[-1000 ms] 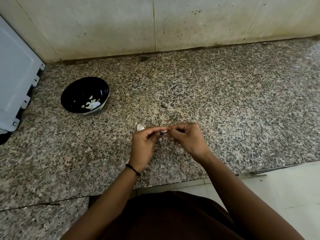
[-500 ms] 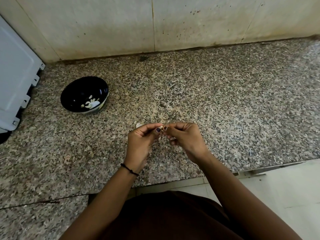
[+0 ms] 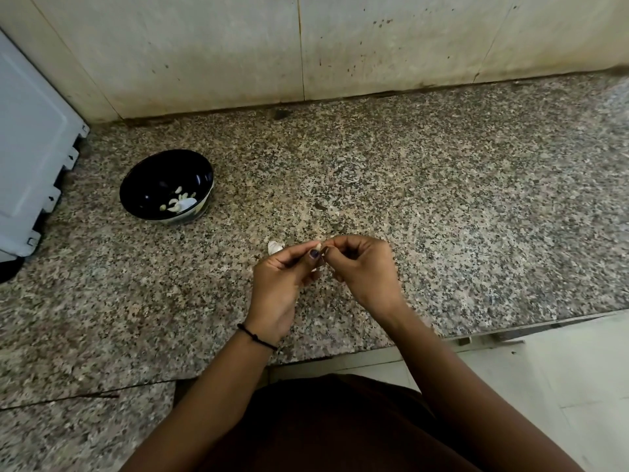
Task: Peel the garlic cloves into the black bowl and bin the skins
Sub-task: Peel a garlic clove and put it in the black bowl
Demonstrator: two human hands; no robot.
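Barely anything has shifted in the last half second: both hands stay raised over the near part of the table, fingertips meeting. The left hand point(image 3: 277, 284) has its grip closed on a small garlic clove point(image 3: 318, 247), pinched between thumb and forefinger, its pale tip showing above the dark-painted thumbnail. The right hand point(image 3: 366, 270) has its grip closed too, fingers curled, thumb and forefinger pinching the same clove from the other side. A thin black band point(image 3: 257, 338) circles the left wrist. Just beyond the left fingertips, a pale piece of garlic point(image 3: 275, 247) lies on the speckled table point(image 3: 442, 199). Well apart, to the far left, stands the black bowl point(image 3: 153, 175) with several peeled cloves point(image 3: 178, 202) inside. A white appliance point(image 3: 30, 158) sits at the left edge, beside the stained wall point(image 3: 374, 46).
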